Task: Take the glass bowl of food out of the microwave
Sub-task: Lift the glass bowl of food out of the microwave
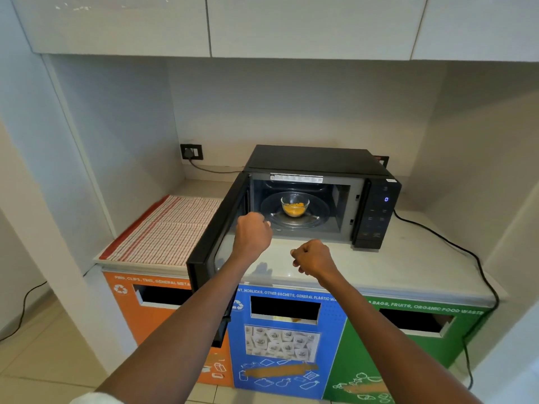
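Note:
A black microwave stands on the pale counter with its door swung open to the left. Inside, on the glass turntable, sits a small glass bowl holding yellow-orange food. My left hand is curled into a loose fist just in front of the opening's left side, holding nothing. My right hand is also curled shut, lower and nearer to me above the counter, with nothing in it. Neither hand touches the bowl.
A red-striped cloth lies on the counter left of the door. Black power cables run to a wall socket and down the right side. Orange, blue and green recycling bins sit under the counter. Cabinets hang overhead.

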`<action>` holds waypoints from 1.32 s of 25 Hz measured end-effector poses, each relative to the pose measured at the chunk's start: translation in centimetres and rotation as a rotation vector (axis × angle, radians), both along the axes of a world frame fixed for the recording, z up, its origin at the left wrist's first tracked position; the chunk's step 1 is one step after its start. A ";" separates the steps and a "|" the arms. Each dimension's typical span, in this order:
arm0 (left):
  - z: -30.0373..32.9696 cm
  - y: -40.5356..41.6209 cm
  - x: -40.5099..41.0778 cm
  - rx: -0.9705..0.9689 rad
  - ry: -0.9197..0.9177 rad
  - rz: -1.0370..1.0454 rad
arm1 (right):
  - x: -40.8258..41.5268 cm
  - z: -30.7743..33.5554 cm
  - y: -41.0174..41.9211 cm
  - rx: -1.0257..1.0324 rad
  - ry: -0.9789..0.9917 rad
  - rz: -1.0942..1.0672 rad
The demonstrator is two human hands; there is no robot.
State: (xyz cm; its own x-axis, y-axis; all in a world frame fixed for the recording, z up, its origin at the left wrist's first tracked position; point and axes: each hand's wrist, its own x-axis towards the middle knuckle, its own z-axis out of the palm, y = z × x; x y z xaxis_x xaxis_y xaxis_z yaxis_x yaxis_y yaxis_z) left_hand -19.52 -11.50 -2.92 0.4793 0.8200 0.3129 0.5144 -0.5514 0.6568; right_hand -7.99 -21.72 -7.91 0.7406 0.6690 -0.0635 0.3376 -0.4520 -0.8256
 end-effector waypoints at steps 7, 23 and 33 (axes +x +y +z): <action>-3.2 3.4 5.1 -0.154 0.006 0.021 | 7.9 -2.4 1.7 -0.024 -0.020 -0.002; -7.7 14.0 19.5 -0.312 -0.057 0.125 | 25.5 -5.7 12.7 -0.104 -0.170 0.001; -10.5 18.9 25.8 -0.354 -0.060 0.176 | 31.4 -6.7 19.9 -0.148 -0.080 0.060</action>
